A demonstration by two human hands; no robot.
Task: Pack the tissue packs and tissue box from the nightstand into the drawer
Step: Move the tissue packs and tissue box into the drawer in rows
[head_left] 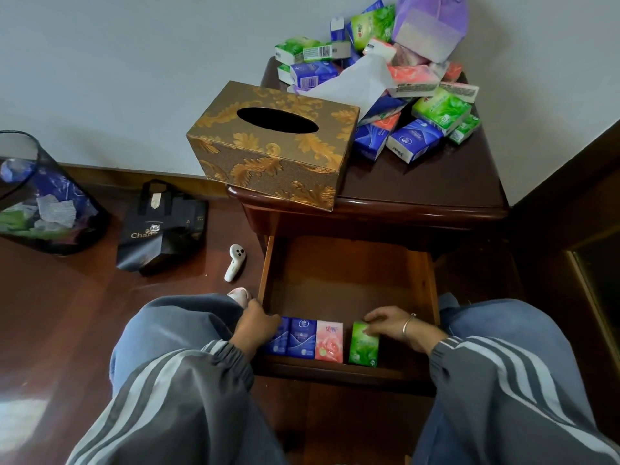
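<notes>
Your drawer (265,263) stands pulled out at 6 o'clock from the nightstand (419,182), between your knees. Along its front wall four packs stand upright in a row: a first blue pack (281,342), a second blue pack (302,337) touching it at 3 o'clock, a pink pack (329,340) touching that one, and a green pack (364,347) just beside the pink with a narrow gap between them.

Your right hand (392,323) grasps the green pack, its fingers curled over the top edge; a thin bracelet (407,325) sits on that wrist. Your left hand (255,327) lies against the first blue pack at the 9 o'clock end of the row, fingers bent toward its top. I cannot tell whether it grips the pack or only touches it.

The gold tissue box (268,146) sits on the nightstand top at its 8 o'clock corner, overhanging the edge. The pile of tissue packs (432,109) lies at 1 o'clock from the box, toward the wall, with a white sheet (355,85) draped across it and a purple bag (429,25) at its 12 o'clock end.

On the floor at 9 o'clock from the drawer lie a white handheld device (235,261), a black bag (161,226) and, farther out, a mesh wastebasket (40,196).
</notes>
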